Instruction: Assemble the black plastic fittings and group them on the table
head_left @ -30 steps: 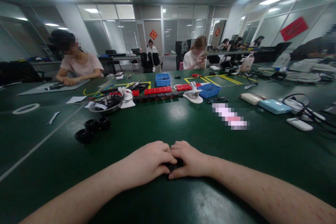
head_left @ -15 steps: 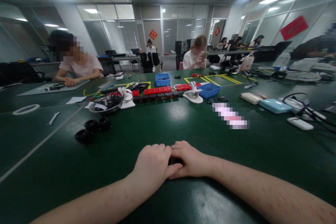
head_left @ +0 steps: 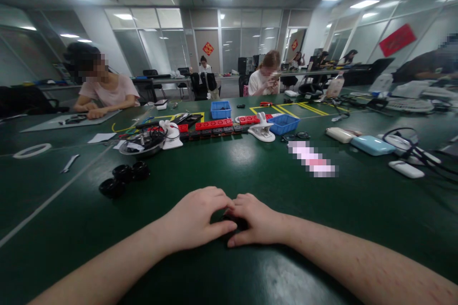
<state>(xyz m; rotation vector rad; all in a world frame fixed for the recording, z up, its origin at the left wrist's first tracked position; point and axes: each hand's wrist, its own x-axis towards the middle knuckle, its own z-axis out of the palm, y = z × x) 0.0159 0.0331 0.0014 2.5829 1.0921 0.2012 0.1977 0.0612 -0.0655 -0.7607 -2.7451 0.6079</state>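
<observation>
My left hand (head_left: 195,219) and my right hand (head_left: 255,219) rest together on the green table (head_left: 250,176), fingers curled and touching. Between them they pinch a small black object (head_left: 236,221); most of it is hidden by the fingers and I cannot name it. Three black wheels (head_left: 123,178) lie to the left, beyond my left forearm.
A metal bowl of parts (head_left: 143,143), a white clamp (head_left: 263,131), red-and-black strips (head_left: 214,126) and two blue bins (head_left: 284,123) sit mid-table. A wrench (head_left: 69,163) and tape ring (head_left: 26,150) lie left. Devices and cables (head_left: 404,150) lie right. Other people sit at the far side.
My left hand has turned slightly, with its fingers spread more over the black object. The camera has tilted a little. Both hands stay in the same place.
</observation>
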